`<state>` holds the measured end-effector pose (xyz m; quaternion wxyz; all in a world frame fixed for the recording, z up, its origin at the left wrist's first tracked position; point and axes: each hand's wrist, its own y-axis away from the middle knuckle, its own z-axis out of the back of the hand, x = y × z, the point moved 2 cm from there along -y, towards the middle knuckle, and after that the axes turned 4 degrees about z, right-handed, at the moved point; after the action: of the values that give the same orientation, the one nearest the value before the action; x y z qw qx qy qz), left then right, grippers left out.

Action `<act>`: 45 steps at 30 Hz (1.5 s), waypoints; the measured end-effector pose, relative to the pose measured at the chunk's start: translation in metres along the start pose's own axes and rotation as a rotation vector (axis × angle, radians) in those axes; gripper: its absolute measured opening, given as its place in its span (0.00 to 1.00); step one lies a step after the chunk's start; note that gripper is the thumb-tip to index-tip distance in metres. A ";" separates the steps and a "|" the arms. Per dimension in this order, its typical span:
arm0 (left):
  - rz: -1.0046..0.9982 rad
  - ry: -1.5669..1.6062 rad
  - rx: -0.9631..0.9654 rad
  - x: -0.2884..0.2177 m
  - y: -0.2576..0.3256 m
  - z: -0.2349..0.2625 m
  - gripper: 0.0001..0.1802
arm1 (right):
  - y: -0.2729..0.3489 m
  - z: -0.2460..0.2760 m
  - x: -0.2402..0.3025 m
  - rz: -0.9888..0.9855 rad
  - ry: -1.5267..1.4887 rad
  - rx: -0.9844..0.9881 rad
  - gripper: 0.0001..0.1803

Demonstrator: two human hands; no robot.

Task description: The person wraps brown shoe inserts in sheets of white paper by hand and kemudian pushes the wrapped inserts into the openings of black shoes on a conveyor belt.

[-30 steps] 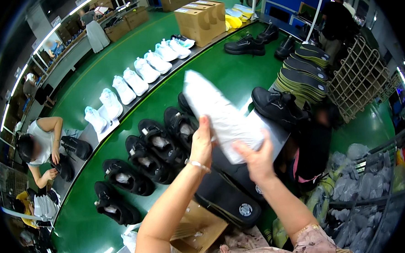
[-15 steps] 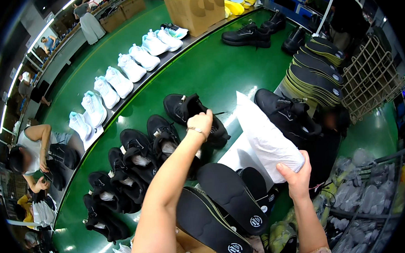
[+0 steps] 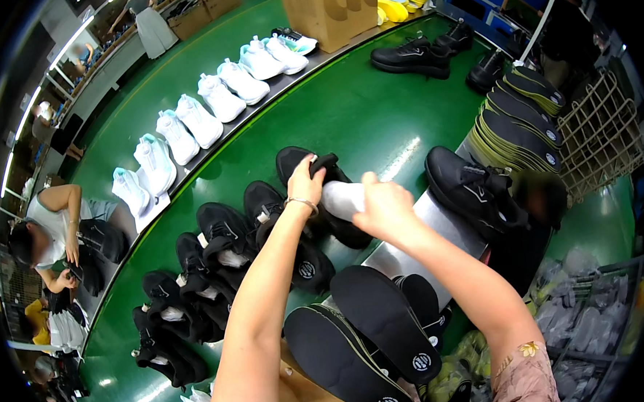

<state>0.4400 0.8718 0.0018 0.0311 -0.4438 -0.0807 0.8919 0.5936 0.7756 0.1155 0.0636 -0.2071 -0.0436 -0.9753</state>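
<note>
At the middle of the head view, my left hand (image 3: 306,181) is closed on the upper of a black sneaker (image 3: 288,162), near its tongue. My right hand (image 3: 386,206) grips the near end of a long white paper-covered insert (image 3: 341,198). The insert's rounded far end points into the sneaker's opening, and part of it is hidden there. Closer to me lie large black insoles (image 3: 375,307) with yellow-green edges. To the left stands a row of black sneakers (image 3: 225,231), several with white stuffing inside.
White sneakers (image 3: 200,120) line the dark far ledge, beside a cardboard box (image 3: 330,15). At right are another black shoe (image 3: 467,186), insole stacks (image 3: 511,125), a wire basket (image 3: 602,132) and plastic-wrapped items (image 3: 575,297). A co-worker (image 3: 54,233) handles a dark shoe at far left.
My right hand has carried the white insert leftward to the black sneaker's opening. My left hand has shifted up and left slightly on the sneaker.
</note>
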 end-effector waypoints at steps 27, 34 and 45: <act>0.150 0.094 0.085 0.005 0.007 0.022 0.13 | -0.070 -0.134 0.000 0.080 -0.183 -0.116 0.22; 0.127 -0.114 0.116 -0.020 0.012 0.014 0.14 | -0.077 -0.147 -0.013 0.027 -0.127 -0.062 0.12; -0.009 -0.045 0.092 0.007 0.012 0.069 0.43 | -0.040 -0.045 0.035 0.200 -0.262 -0.133 0.16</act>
<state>0.3811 0.8528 0.0347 0.0538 -0.4216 -0.0424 0.9042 0.5379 0.8064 0.0868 0.1404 -0.3393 0.0339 -0.9295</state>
